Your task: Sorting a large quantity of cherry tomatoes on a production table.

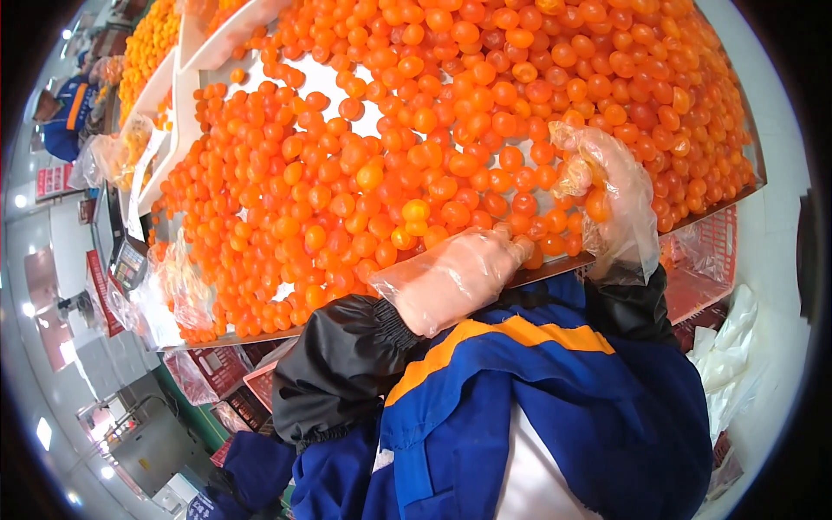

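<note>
Heaps of orange, round salted egg yolks (305, 195) cover a white worktop (364, 120) in front of me. My left hand (455, 276), in a clear plastic glove, rests palm down at the near edge. Its fingertips are curled among the yolks, and what lies under them is hidden. To the right, my right hand (611, 182), gloved the same way, is turned with its palm inward. Its fingers curl around an orange yolk (597, 205) at the palm. Two paler yellow yolks (415, 218) lie just beyond my left hand.
White dividers (188, 97) separate the heap from yellower yolks (148, 52) at the far left. A digital scale (130, 261) and crumpled plastic bags (182, 286) sit at left. Red crates (699, 263) stand below the table edge. A co-worker in blue (65, 117) is at far left.
</note>
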